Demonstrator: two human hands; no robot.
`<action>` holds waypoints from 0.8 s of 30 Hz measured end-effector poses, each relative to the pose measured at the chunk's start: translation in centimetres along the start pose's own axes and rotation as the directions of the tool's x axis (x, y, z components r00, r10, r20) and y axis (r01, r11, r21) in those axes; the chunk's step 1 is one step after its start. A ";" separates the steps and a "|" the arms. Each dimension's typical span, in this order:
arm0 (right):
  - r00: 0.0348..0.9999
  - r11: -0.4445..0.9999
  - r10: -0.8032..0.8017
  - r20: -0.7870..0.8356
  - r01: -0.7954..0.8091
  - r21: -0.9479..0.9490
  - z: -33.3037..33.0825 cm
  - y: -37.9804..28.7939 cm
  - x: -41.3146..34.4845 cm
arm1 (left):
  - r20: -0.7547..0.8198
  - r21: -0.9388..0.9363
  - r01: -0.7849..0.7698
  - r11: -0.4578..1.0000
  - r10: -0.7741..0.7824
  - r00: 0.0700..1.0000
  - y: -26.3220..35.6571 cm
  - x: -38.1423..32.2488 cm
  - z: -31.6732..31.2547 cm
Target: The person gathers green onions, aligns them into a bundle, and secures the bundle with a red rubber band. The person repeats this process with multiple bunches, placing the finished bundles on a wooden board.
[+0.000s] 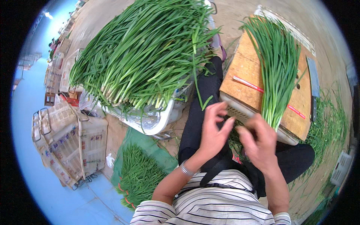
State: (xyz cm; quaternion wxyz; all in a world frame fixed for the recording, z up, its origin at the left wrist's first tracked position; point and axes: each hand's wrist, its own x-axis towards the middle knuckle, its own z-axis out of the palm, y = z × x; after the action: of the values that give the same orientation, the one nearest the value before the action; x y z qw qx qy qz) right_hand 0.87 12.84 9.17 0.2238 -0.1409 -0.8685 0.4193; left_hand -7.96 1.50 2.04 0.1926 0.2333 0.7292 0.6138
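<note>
My left hand (215, 129) is raised over my lap, thumb and fingers apart, with nothing visible in it. Beside it, my right hand (260, 140) is blurred, its fingers curled near the pale cut ends of a bundle of garlic chives (281, 67). Whether it touches them or holds anything, I cannot tell. The bundle lies lengthwise on a wooden board (242, 64) on top of a plastic crate (237, 108). A red-and-white tie strip (247, 83) passes crosswise under the stalks, its other end showing on the right. A cleaver (313, 81) rests along the board's right edge.
A large heap of garlic chives (146, 50) overflows a white plastic crate (160, 126) on the left. Tied bundles (140, 171) lie on green sheeting (130, 137). Stacked crates (73, 140) stand at far left. Loose trimmings (329, 121) cover the floor right of the board.
</note>
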 end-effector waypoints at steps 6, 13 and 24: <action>0.991 0.972 0.129 0.038 -0.119 -0.205 9.2 2.2 5.8 | -0.326 -0.168 0.157 0.973 -0.205 0.923 -2.1 -5.7 -8.8; 0.936 0.928 -0.350 -0.043 0.340 -0.150 11.1 -3.0 9.4 | -0.598 -0.242 -0.001 0.970 -0.149 0.788 -1.7 -5.1 -13.8; 0.406 0.334 -0.846 0.345 0.909 -0.248 21.2 -11.6 18.3 | -0.676 -0.278 -0.051 0.959 -0.158 0.720 -1.3 -4.9 -15.4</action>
State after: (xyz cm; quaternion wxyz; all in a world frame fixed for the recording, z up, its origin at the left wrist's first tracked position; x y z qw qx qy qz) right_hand -26.28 -0.35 11.69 0.3127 0.3409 -0.8849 0.0540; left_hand -12.87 -13.91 3.44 -0.0451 -0.0634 0.6614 0.7460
